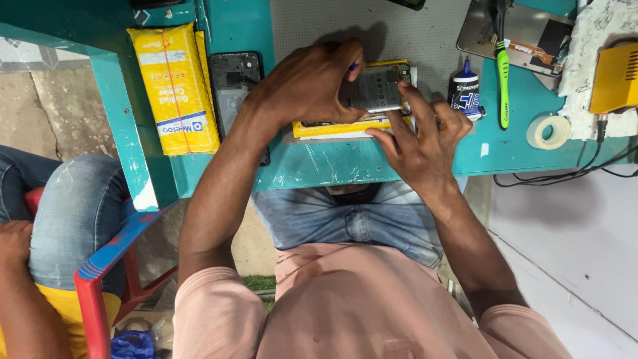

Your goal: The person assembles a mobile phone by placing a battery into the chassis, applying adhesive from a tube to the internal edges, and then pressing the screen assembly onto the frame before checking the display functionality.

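An opened phone (380, 90) with its grey battery showing lies on a yellow box (332, 129) at the near edge of the teal table (505, 149). My left hand (307, 83) covers the phone's left half, fingers curled over a thin blue tool (353, 66) whose tip peeks out. My right hand (422, 136) grips the phone's right edge, forefinger along its side, thumb under the front edge.
A yellow packet (176, 86) and a black phone back cover (234, 83) lie to the left. A glue bottle (463, 93), green toothbrush (503, 80), tape roll (548, 131), metal plate (525, 33) and yellow device (615, 78) sit right. Another person's knee (73, 213) is at left.
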